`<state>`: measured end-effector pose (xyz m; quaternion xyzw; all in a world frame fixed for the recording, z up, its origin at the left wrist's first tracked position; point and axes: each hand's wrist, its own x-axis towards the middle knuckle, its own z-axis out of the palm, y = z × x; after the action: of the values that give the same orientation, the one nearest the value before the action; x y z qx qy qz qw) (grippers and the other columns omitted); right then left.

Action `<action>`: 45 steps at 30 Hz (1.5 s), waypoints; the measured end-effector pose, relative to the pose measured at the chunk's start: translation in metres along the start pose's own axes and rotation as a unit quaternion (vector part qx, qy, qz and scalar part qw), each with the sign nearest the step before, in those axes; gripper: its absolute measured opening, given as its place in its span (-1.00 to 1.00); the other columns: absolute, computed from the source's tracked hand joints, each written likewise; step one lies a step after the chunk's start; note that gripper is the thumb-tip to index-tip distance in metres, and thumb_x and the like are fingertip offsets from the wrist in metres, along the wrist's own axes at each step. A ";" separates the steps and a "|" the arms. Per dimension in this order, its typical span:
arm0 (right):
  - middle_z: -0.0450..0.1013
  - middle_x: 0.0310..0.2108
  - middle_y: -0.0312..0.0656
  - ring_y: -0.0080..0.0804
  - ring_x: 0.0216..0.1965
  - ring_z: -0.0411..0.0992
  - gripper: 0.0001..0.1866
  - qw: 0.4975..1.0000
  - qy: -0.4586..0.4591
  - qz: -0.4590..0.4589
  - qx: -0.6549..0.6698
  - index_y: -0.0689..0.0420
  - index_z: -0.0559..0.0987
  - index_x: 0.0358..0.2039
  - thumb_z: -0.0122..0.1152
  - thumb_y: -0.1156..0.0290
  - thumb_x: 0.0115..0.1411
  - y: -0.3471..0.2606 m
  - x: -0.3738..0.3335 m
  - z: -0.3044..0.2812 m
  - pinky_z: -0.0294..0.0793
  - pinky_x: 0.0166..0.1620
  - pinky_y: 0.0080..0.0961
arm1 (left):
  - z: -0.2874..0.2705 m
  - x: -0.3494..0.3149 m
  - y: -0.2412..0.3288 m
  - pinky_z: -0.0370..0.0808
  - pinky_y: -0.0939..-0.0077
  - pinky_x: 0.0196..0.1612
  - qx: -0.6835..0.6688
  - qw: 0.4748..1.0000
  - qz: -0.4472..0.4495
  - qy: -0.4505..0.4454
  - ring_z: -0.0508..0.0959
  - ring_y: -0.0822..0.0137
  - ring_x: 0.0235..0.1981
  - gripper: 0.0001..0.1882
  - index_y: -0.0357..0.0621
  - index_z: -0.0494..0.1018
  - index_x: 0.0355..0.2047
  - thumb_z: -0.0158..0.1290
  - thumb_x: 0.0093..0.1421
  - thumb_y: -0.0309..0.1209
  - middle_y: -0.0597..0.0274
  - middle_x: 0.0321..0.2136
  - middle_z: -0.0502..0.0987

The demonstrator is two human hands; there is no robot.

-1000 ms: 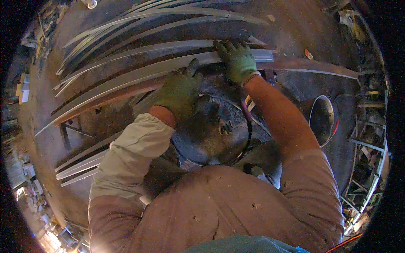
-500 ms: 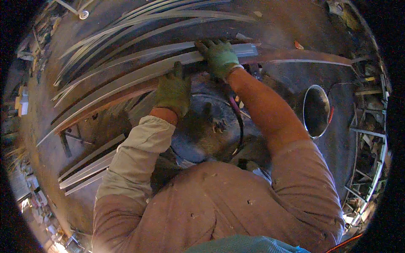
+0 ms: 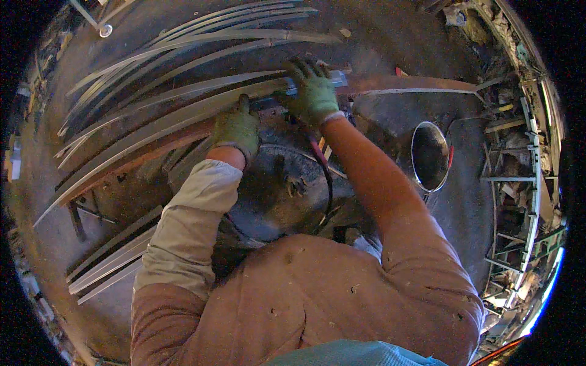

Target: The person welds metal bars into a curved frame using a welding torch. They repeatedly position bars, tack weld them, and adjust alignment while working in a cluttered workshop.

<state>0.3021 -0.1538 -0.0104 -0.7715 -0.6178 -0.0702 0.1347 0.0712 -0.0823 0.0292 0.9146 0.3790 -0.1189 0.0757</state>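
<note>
Gloved hands [image 3: 274, 113] on metal strip [image 3: 183, 116], round pan [image 3: 430, 156] nearby

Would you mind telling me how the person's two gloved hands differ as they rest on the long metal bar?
The left hand grips the metal bar lower and further left; the right hand lies higher, near the bar's end. The left forearm wears a pale sleeve; the right forearm is bare. Both hands wear green gloves and touch the same bar.

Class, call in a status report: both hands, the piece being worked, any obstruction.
Left hand and right hand, gloved, both gripping the long metal strip. Strip rests on the rusty rail. Loose strips lie beyond, apart.
</note>
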 end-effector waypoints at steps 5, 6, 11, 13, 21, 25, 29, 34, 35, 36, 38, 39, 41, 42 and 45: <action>0.53 0.44 0.06 0.21 0.46 0.45 -0.27 0.980 0.055 0.185 0.052 -0.04 0.61 0.43 0.45 -0.14 0.37 0.034 -0.037 -0.016 0.43 0.49 0.05 | 0.002 0.006 0.000 0.58 -0.18 0.38 -0.036 0.999 -0.016 -0.034 0.62 -0.25 0.37 -0.47 0.00 0.54 0.48 0.05 0.55 -0.25 -0.14 0.65 0.26; 0.59 0.39 0.07 0.20 0.42 0.51 -0.31 0.967 0.041 0.233 0.098 -0.02 0.66 0.38 0.45 -0.13 0.37 0.033 -0.035 -0.023 0.49 0.45 0.02 | 0.008 0.009 -0.004 0.56 -0.18 0.39 -0.052 0.998 -0.028 -0.031 0.61 -0.25 0.37 -0.45 0.00 0.52 0.50 0.04 0.56 -0.24 -0.14 0.65 0.26; 0.70 0.24 0.07 0.15 0.26 0.65 -0.43 0.958 -0.106 0.211 0.163 0.00 0.79 0.19 0.43 -0.14 0.37 0.071 -0.052 0.026 0.60 0.34 -0.06 | 0.014 0.014 0.005 0.30 -0.31 0.56 -0.009 0.997 0.032 -0.074 0.46 -0.27 0.50 -0.32 -0.12 0.32 0.61 0.01 0.58 -0.14 -0.15 0.64 0.28; 0.70 0.24 0.06 0.14 0.26 0.65 -0.41 0.958 -0.107 0.207 0.166 0.00 0.79 0.20 0.44 -0.15 0.36 0.044 -0.039 0.012 0.60 0.35 -0.06 | 0.029 0.016 -0.002 0.16 -0.44 0.61 -0.014 0.999 0.007 -0.042 0.37 -0.27 0.57 -0.25 -0.12 0.23 0.66 0.00 0.58 -0.10 -0.15 0.64 0.27; 0.69 0.26 0.09 0.19 0.30 0.62 -0.30 0.964 -0.141 0.184 0.133 -0.01 0.72 0.32 0.44 -0.18 0.33 0.031 -0.037 -0.003 0.59 0.36 -0.01 | 0.019 0.010 0.008 -0.15 -0.55 0.67 -0.082 0.994 -0.024 -0.064 0.26 -0.35 0.64 -0.14 -0.07 0.07 0.74 -0.02 0.57 0.00 -0.26 0.67 0.19; 0.66 0.30 0.13 0.22 0.32 0.61 -0.28 0.963 -0.138 0.185 0.136 0.05 0.71 0.34 0.44 -0.16 0.34 0.038 -0.036 -0.007 0.59 0.37 0.00 | 0.026 0.017 0.012 -0.24 -0.55 0.68 -0.150 0.986 -0.063 -0.031 0.19 -0.38 0.67 -0.09 -0.09 0.01 0.75 -0.02 0.57 0.04 -0.29 0.69 0.13; 0.64 0.33 0.15 0.23 0.33 0.60 -0.26 0.961 -0.170 0.170 0.135 0.07 0.68 0.38 0.43 -0.15 0.35 0.034 -0.034 -0.019 0.57 0.39 0.00 | 0.022 0.015 0.010 -0.26 -0.53 0.70 -0.136 0.990 -0.035 -0.026 0.09 -0.34 0.71 -0.03 -0.09 -0.09 0.78 -0.02 0.56 0.05 -0.27 0.72 0.08; 0.61 0.38 0.13 0.21 0.37 0.58 -0.24 0.962 -0.178 0.159 0.133 0.03 0.64 0.44 0.44 -0.13 0.36 0.041 -0.038 -0.018 0.56 0.40 -0.02 | 0.029 0.023 0.016 -0.25 -0.52 0.70 -0.143 0.988 -0.050 -0.040 0.06 -0.43 0.71 -0.02 -0.12 -0.12 0.78 -0.02 0.54 -0.01 -0.35 0.71 0.07; 0.60 0.39 0.13 0.21 0.37 0.58 -0.24 0.959 -0.188 0.162 0.137 0.02 0.63 0.45 0.44 -0.13 0.36 0.034 -0.036 -0.024 0.56 0.40 -0.02 | 0.032 0.024 0.014 -0.24 -0.52 0.70 -0.131 0.989 -0.055 -0.046 0.05 -0.45 0.71 -0.03 -0.12 -0.12 0.78 -0.02 0.53 -0.02 -0.37 0.70 0.07; 0.60 0.39 0.13 0.20 0.38 0.58 -0.24 0.956 -0.198 0.166 0.141 0.01 0.62 0.46 0.44 -0.13 0.37 0.027 -0.034 -0.027 0.56 0.41 -0.03 | 0.036 0.025 0.011 -0.23 -0.51 0.70 -0.141 0.988 -0.049 -0.028 0.08 -0.46 0.70 -0.04 -0.13 -0.11 0.78 -0.02 0.53 -0.05 -0.38 0.70 0.08; 0.63 0.36 0.12 0.21 0.36 0.59 -0.26 0.955 -0.184 0.168 0.160 0.01 0.65 0.43 0.44 -0.13 0.37 0.031 -0.041 -0.023 0.56 0.40 -0.02 | 0.042 0.026 0.011 -0.22 -0.50 0.71 -0.165 0.986 -0.027 0.009 0.13 -0.48 0.68 -0.06 -0.14 -0.09 0.78 -0.03 0.54 -0.10 -0.41 0.68 0.12; 0.64 0.34 0.11 0.21 0.35 0.60 -0.27 0.955 -0.177 0.168 0.169 0.01 0.66 0.41 0.44 -0.14 0.37 0.034 -0.043 -0.020 0.57 0.40 -0.02 | 0.045 0.027 0.012 -0.19 -0.49 0.71 -0.184 0.982 -0.039 0.008 0.15 -0.46 0.67 -0.07 -0.13 -0.09 0.78 -0.03 0.54 -0.11 -0.41 0.67 0.14; 0.67 0.31 0.08 0.20 0.32 0.62 -0.30 0.960 -0.184 0.178 0.109 0.01 0.69 0.38 0.42 -0.15 0.39 0.057 -0.049 -0.010 0.57 0.38 -0.02 | 0.042 0.027 0.025 -0.14 -0.49 0.70 -0.228 0.972 -0.056 0.007 0.20 -0.42 0.66 -0.09 -0.10 -0.07 0.78 -0.04 0.53 -0.14 -0.41 0.65 0.19; 0.68 0.29 0.07 0.19 0.31 0.63 -0.31 0.962 -0.187 0.182 0.079 0.02 0.70 0.37 0.41 -0.16 0.40 0.070 -0.050 -0.007 0.58 0.38 -0.02 | 0.038 0.029 0.031 0.03 -0.40 0.66 -0.187 0.982 -0.017 -0.013 0.30 -0.39 0.60 -0.18 -0.09 0.09 0.71 0.00 0.53 -0.15 -0.38 0.59 0.29; 0.70 0.27 0.03 0.15 0.30 0.65 -0.31 0.955 -0.190 0.200 0.112 0.03 0.72 0.34 0.36 -0.23 0.43 0.018 -0.012 -0.051 0.59 0.36 -0.03 | 0.048 0.035 0.017 0.39 -0.22 0.57 -0.141 0.989 -0.024 0.040 0.53 -0.33 0.44 -0.36 -0.08 0.45 0.55 0.07 0.52 -0.16 -0.31 0.45 0.52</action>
<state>0.3194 -0.1835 0.0325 -0.8585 -0.4689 0.1752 0.1115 0.0995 -0.0819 -0.0255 0.8897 0.4161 -0.0293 0.1853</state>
